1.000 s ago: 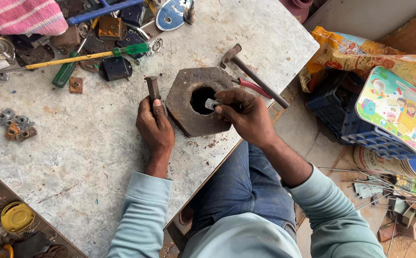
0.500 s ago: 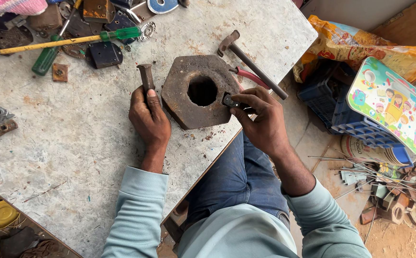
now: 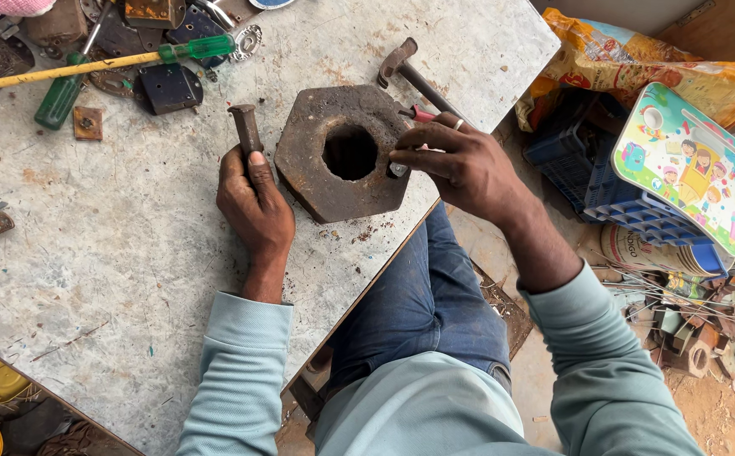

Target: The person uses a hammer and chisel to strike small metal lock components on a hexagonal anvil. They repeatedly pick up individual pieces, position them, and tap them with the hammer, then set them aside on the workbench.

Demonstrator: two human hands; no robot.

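Gripping a rusty steel punch (image 3: 246,133) in a closed fist, the left hand (image 3: 255,201) rested on the table (image 3: 89,253), thumb running up the shaft. The right hand (image 3: 460,165) pinched a small dark metal piece (image 3: 398,170) between thumb and fingertips, at the right side of the hexagonal iron block (image 3: 317,181). The block, with a round hole through it, sat near the table's near edge. A hammer (image 3: 409,72) lay just behind the block. A green-handled screwdriver (image 3: 114,63) and lock parts (image 3: 165,84) cluttered the far left corner. Scrap (image 3: 697,338) covered the dirt floor to the right.
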